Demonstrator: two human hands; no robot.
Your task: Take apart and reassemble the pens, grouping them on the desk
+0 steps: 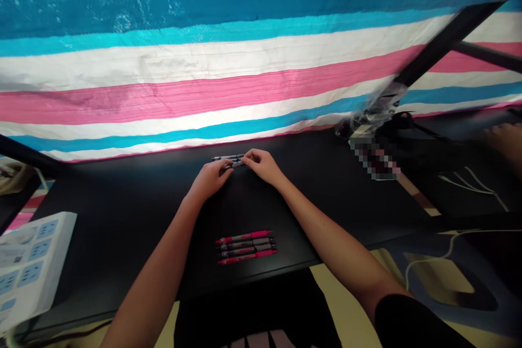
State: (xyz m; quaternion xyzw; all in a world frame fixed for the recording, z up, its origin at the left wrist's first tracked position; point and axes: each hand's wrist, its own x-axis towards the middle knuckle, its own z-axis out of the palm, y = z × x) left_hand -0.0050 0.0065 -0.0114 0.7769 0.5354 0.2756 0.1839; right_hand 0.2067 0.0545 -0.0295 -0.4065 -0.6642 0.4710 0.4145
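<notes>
Near the back of the black table, my left hand and my right hand meet over a small group of dark and silver pens. The fingers of my left hand are closed on the left part of a pen. My right hand pinches at its right end. My fingertips cover part of these pens, so how many there are is hard to tell. Closer to me, between my forearms, several pens lie side by side in a row, red ones on the outside and dark ones between.
A white power strip box with blue sockets stands at the left. Clear plastic packaging lies at the right by a black metal post. A striped sheet hangs behind the table. Another person's hand shows at the far right.
</notes>
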